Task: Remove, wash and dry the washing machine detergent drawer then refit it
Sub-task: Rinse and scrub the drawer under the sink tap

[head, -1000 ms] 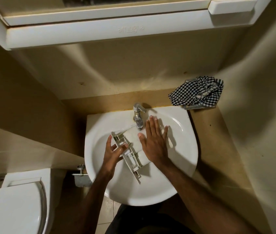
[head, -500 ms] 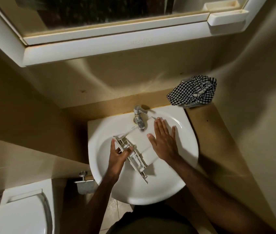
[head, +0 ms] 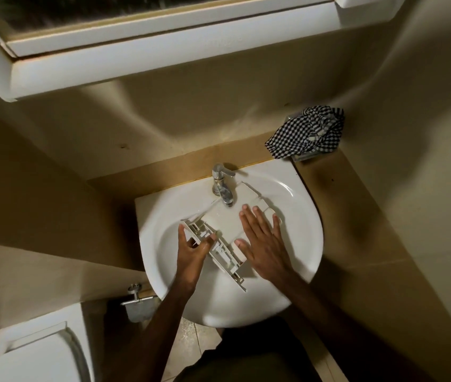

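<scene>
head view, the only one given: the detergent drawer is lying across the bowl of the white sink, under the spout of the tap, so it is already out of the washing machine, which is not showing anywhere here. the left hand is gripping the drawer's ribbed front end, thumb and fingers curled round the plastic edge. the right hand is lying flat on the drawer's smooth white face, fingers straight and spread, pressing or rubbing it rather than grasping. a thin stream seems to be running from the tap onto the drawer, though it is too faint to be sure.

judging from this, removal is done and the washing step is in hand; whether the drawer is nearly clean is not something the picture is telling. drying is not yet begun: the checked cloth is sitting bunched on the counter corner behind the sink, well apart from both hands, and it looks like the likely thing for drying. refitting is also left to do. a toilet is standing at lower left.
</scene>
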A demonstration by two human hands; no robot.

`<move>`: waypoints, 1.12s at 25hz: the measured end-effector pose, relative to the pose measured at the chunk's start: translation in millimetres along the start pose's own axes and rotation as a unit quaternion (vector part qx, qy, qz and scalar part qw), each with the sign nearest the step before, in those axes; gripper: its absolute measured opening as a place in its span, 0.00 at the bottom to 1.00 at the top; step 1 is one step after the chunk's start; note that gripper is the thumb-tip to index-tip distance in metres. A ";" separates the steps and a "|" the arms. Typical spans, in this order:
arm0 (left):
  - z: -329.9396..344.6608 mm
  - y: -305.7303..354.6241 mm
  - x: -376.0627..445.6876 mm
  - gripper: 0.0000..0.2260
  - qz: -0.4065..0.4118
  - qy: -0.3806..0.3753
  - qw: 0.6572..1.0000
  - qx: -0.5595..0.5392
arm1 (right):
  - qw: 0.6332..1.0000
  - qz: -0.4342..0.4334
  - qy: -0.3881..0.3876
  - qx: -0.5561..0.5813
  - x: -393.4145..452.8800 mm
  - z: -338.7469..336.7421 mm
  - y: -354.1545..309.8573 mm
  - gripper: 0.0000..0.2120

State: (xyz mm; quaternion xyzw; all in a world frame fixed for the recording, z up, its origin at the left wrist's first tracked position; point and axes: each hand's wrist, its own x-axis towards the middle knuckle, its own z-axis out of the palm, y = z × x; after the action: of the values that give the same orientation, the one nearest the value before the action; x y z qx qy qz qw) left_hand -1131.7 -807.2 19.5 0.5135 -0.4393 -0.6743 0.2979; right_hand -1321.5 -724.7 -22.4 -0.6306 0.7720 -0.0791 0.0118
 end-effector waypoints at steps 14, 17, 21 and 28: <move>-1.1 4.0 -1.2 0.32 0.012 -0.011 1.000 0.010 | 0.999 0.028 -0.009 0.023 -23.1 -1.8 -8.5 0.32; 1.0 5.2 -1.1 0.31 0.010 -0.007 1.000 0.022 | 0.994 0.089 0.010 0.062 2.4 -2.8 -6.1 0.32; -2.7 -0.7 3.2 0.42 -0.017 -0.005 0.999 0.043 | 0.989 0.127 0.013 0.074 33.5 -6.0 -8.6 0.30; -8.4 -1.6 1.5 0.31 -0.017 0.002 0.999 0.050 | 0.985 -0.164 0.031 0.036 11.7 -9.7 -15.4 0.24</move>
State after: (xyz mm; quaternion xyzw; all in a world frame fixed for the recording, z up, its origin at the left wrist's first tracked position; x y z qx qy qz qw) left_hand -1124.0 -810.2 16.7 0.5366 -0.4635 -0.6549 0.2614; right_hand -1310.1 -738.0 -9.7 -0.7450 0.6548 -0.1275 -0.0025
